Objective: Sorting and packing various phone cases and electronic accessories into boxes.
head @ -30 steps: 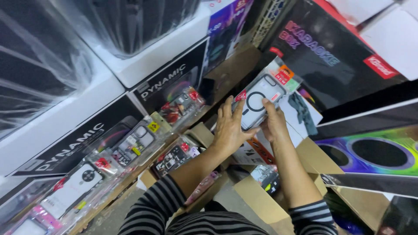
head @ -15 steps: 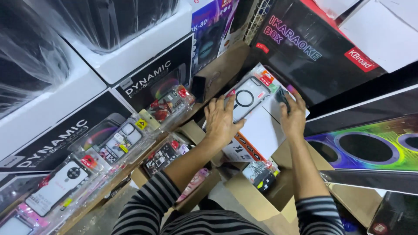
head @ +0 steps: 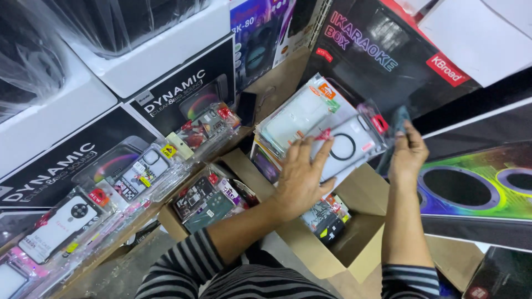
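Note:
My left hand (head: 302,174) lies flat, fingers spread, on a fanned stack of clear-packaged phone cases (head: 310,124) that stands at the far side of an open cardboard box (head: 354,249). My right hand (head: 409,152) grips the right edge of the front packet (head: 354,145), a clear case with a black ring and a red tag. Both forearms come out of black-and-grey striped sleeves at the bottom of the view. More packaged cases lie inside the box under my hands.
A row of packaged phone cases (head: 138,177) lies along a shelf at left, before large black speaker boxes (head: 183,94). A second small box of cases (head: 205,202) sits beside the open one. A black karaoke box (head: 382,50) and a speaker carton with colourful rings (head: 476,188) stand at right.
The stack of cases has fanned out wider. My left hand slid down onto the front packets and my right hand moved out to the right edge.

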